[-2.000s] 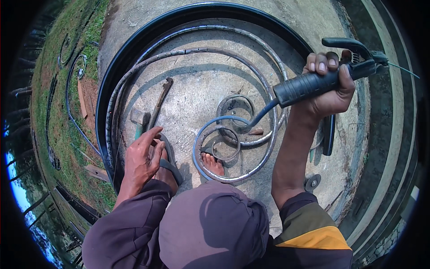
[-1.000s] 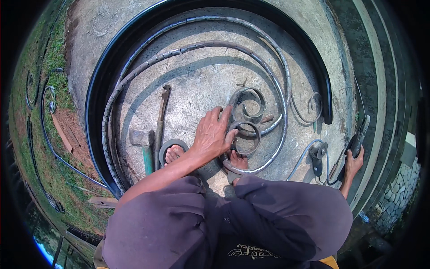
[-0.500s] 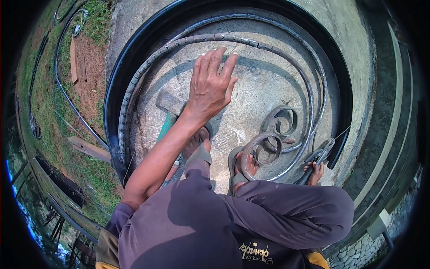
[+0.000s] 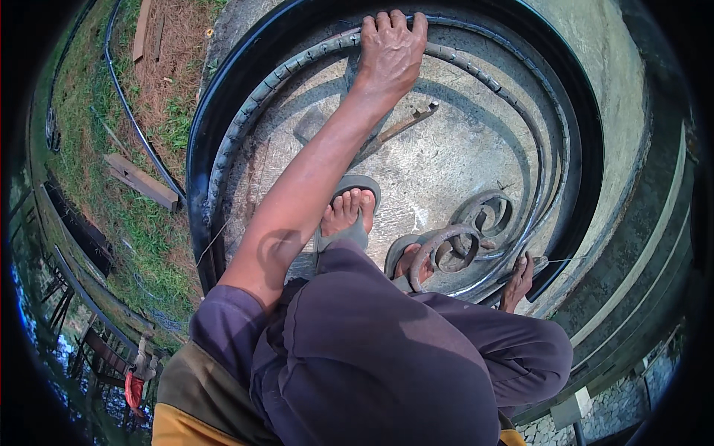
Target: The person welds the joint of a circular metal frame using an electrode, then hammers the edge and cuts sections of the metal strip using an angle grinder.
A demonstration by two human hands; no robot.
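Observation:
My left hand (image 4: pixel 390 59) reaches to the far side of a large ring, its fingers curled over a notched curved metal bar (image 4: pixel 312 53) that lies inside a black hoop (image 4: pixel 195 160). My right hand (image 4: pixel 518 282) is low on the right, closed against what looks like a welding electrode holder (image 4: pixel 541 262) with a thin rod (image 4: pixel 569 259) sticking out; the palm side is hidden. Close to it sits a metal scroll (image 4: pixel 476 241), partly over my right sandal (image 4: pixel 394 249). A narrow brown bar (image 4: pixel 405 125) with a dark notched end lies beside my left forearm.
Grey concrete (image 4: pixel 297 160) lies under the ring. A hammer head (image 4: pixel 309 125) shows dimly by my forearm. Grass (image 4: pixel 137 238) borders the left, with a wooden plank (image 4: pixel 141 180) and a curved dark rod (image 4: pixel 126 97). Long ledges (image 4: pixel 632 253) run along the right.
My left hand, spread in the air before, has moved forward onto the curved bar. The brown bar now shows beside my forearm. My left foot and the view have shifted slightly.

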